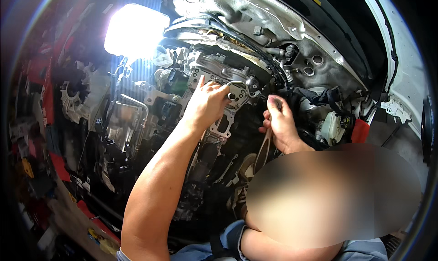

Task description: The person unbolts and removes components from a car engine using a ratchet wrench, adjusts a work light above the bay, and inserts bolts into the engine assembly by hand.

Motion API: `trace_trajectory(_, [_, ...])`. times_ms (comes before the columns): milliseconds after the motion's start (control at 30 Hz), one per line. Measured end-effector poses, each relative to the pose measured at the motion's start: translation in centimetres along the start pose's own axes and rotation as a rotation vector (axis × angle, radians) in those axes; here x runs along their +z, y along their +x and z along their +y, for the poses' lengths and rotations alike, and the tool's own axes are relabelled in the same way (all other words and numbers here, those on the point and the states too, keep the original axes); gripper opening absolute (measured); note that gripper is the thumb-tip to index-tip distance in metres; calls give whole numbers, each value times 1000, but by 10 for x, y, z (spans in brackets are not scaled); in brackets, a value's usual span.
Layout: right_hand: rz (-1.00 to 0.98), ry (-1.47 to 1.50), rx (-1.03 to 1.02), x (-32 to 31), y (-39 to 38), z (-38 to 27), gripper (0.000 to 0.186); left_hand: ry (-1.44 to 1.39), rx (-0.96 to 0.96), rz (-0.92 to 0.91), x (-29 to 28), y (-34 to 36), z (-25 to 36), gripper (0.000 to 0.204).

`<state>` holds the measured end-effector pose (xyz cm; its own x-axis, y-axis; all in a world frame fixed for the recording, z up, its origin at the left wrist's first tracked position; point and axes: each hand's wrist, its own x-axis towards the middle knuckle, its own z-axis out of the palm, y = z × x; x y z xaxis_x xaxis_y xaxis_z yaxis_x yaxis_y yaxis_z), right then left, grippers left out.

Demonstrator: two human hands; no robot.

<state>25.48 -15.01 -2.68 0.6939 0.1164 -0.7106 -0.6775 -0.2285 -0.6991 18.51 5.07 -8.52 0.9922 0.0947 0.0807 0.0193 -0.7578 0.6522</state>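
My left hand [210,99] lies over a bolted metal plate [196,73] on the engine, one finger stretched onto its surface. On its right side, the thumb and finger close against a small dark socket-like piece [232,96]; the grip is partly hidden. A bent metal pipe [239,84] curves just above that piece. To the right, my right hand [282,126] wraps round a ratchet-like metal tool. Its long handle [262,153] points down below the fist, and my thumb presses near its upper end. The tool stands apart from the plate.
A bright work lamp [136,30] shines at the upper left. Black hoses [246,42] run along the back of the engine bay. A white-capped reservoir [332,129] sits to the right. A shoe [247,165] shows below. A blurred patch covers the lower right.
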Motion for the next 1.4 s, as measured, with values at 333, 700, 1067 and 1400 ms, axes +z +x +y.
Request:
trace_trajectory(333, [70,-60,72,14,44,119,38,-23,-140,-16,-7,-8,5,37])
trace_trajectory(700, [-252,-1148,-474,-16,65,120,46,104,-193,-107,0,2,8,37])
trace_trajectory(1067, [-284,-1176,-1200,52,13,-23,41,7,-92,82,11,0,-9,25])
trace_trajectory(1400, [-517,-1860,-1020,83,0,-61,13,-116,-109,-28,10,8,-9,26])
